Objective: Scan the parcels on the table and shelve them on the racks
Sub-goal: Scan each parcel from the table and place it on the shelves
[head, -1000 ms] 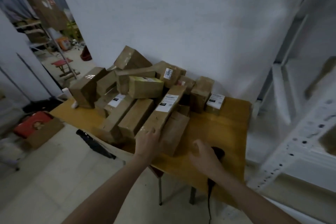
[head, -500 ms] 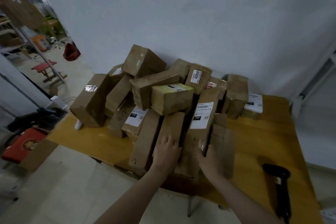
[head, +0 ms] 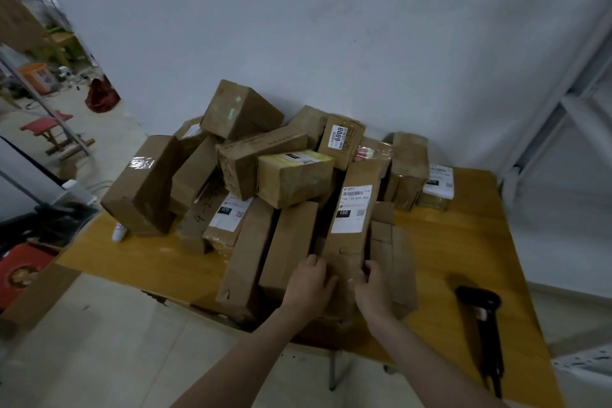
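Head view: both hands, left (head: 309,285) and right (head: 372,291), are gripping the long brown cardboard parcel with the white 150 label (head: 352,225) amid the heap on the yellow wooden desk (head: 463,258). Pulling it is risking toppling the yellow-taped box (head: 294,175) leaning above.

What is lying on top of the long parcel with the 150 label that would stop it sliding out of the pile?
Both hands, left and right, grip the near end of the long parcel with the 150 label. Its far end runs under the parcel labelled 6008. The yellow-taped parcel sits close beside it; contact unclear.
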Motion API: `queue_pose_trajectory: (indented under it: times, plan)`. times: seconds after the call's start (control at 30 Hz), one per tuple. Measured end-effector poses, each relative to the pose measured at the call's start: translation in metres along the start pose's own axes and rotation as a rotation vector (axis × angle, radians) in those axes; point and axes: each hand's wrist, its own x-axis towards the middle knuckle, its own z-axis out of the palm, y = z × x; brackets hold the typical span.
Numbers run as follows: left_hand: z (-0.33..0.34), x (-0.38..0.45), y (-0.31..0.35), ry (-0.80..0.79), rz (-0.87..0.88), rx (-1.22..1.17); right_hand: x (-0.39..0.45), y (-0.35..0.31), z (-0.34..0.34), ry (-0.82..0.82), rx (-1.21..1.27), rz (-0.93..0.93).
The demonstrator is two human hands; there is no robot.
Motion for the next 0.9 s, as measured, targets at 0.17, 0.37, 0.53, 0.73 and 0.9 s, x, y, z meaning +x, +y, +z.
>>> queue_pose_trajectory:
  times: [0.17, 0.37, 0.53, 0.73, 0.9]
  plan:
    - [0.011, 0.000, 0.022, 0.013, -0.144, -0.147, -0.009, -0.003, -0.001, -0.079, 0.039, 0.010]
    - [0.018, -0.001, 0.018, -0.153, -0.273, -0.212, -0.001, 0.013, -0.016, -0.286, 0.239, 0.227]
    - [0.013, -0.009, 0.026, -0.034, -0.257, -0.198, -0.006, 0.026, -0.024, -0.358, 0.454, 0.267]
    - [-0.021, -0.023, 0.049, 0.106, -0.162, -0.338, -0.015, 0.015, -0.058, -0.416, 0.638, 0.211]
    - [-0.043, -0.029, 0.084, 0.067, -0.038, -0.442, -0.016, 0.012, -0.102, -0.414, 0.618, 0.083]
